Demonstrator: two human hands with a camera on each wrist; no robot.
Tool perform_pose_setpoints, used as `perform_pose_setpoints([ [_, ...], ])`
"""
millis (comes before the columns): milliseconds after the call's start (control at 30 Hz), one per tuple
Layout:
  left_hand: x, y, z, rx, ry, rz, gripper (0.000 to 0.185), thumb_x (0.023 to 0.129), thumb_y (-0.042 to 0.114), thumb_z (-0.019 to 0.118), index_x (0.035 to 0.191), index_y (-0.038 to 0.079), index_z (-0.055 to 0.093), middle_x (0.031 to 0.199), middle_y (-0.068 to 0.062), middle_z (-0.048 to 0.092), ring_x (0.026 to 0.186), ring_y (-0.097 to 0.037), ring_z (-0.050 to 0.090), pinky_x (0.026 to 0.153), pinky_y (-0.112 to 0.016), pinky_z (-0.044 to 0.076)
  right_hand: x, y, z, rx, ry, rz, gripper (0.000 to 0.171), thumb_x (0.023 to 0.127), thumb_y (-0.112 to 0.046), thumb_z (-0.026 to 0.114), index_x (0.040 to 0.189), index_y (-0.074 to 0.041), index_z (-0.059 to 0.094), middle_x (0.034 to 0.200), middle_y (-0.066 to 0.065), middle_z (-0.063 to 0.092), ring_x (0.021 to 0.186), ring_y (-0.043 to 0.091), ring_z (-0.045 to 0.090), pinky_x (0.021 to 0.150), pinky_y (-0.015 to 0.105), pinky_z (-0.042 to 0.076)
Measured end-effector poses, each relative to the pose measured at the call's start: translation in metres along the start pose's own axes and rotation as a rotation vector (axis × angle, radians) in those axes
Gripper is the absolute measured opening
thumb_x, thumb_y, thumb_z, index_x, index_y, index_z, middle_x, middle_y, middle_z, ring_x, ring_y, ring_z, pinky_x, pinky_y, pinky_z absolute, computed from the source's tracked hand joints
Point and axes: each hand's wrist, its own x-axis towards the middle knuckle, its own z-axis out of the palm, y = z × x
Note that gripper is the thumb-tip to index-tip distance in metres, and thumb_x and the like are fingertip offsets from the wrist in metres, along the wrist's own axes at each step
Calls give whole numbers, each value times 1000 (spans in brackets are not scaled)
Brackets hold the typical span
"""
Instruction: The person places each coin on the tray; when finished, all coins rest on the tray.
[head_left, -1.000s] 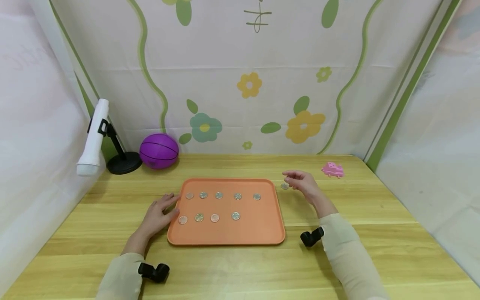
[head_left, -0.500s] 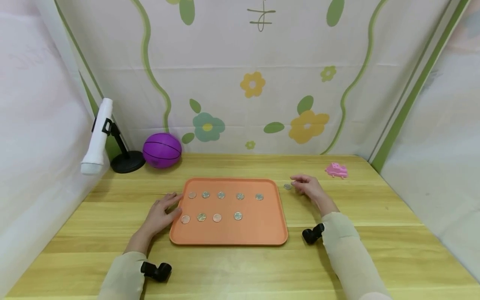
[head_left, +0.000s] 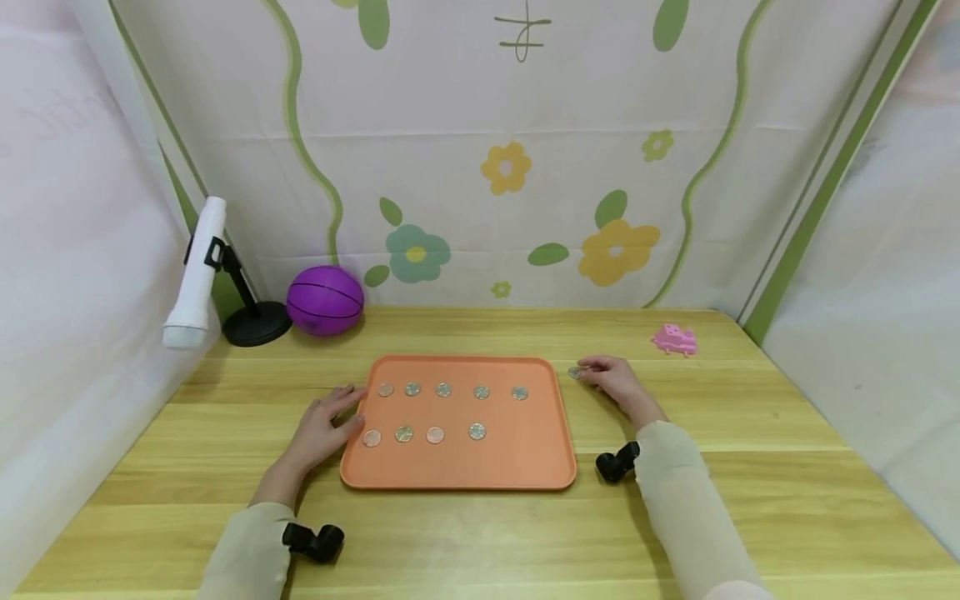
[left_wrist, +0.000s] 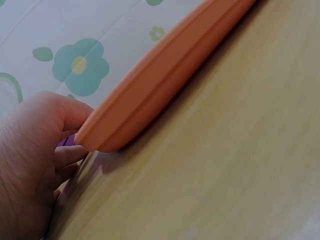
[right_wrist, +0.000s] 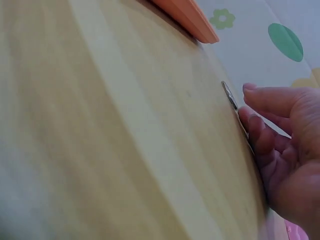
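Note:
My left hand (head_left: 322,429) rests at the left rim of an orange tray (head_left: 517,467), fingers extended; in the left wrist view, the fingertips meet the tray's corner. Two rows of several coins lie flat in the tray, among them a copper-coloured coin (head_left: 435,435) and a silvery coin (head_left: 477,431). To the tray's right, a silvery coin (head_left: 574,372) lies on the wooden table. My right hand (head_left: 613,382) is low beside it, fingertips right at its edge. In the right wrist view the thumb stands apart from this coin (right_wrist: 229,95), while the other fingers bend near the tabletop.
A white flashlight-shaped object (head_left: 197,275) hangs on a black stand (head_left: 257,323) at the back left. Beside it sits a purple ball (head_left: 325,301). A small pink toy (head_left: 675,339) stands at the back right. Flower-patterned cloth (head_left: 465,108) encloses the table.
My right hand has come down and closer to the coin outside the tray, its fingertips now at the coin. My left hand stays at the tray rim. The view has shifted slightly.

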Motion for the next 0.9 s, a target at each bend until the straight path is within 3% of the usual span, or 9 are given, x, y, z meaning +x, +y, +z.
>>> perform_pose_setpoints([
  [367,-1,0,0,5,3,10,46,82,18,56,124,1,47,126,-27,36,120,-42,23,94,-58,8,-1,-4,5,-62,-6,-1,34,81,-11,60,111,3,55,87,9,53,70,17,43,55,25,39],
  [900,-1,-2,1,1,5,3,45,82,18,56,123,2,48,127,-26,36,120,-42,23,94,-58,8,-2,-10,9,-222,-6,-47,21,80,-9,59,98,3,59,80,9,51,70,20,43,61,30,37],
])
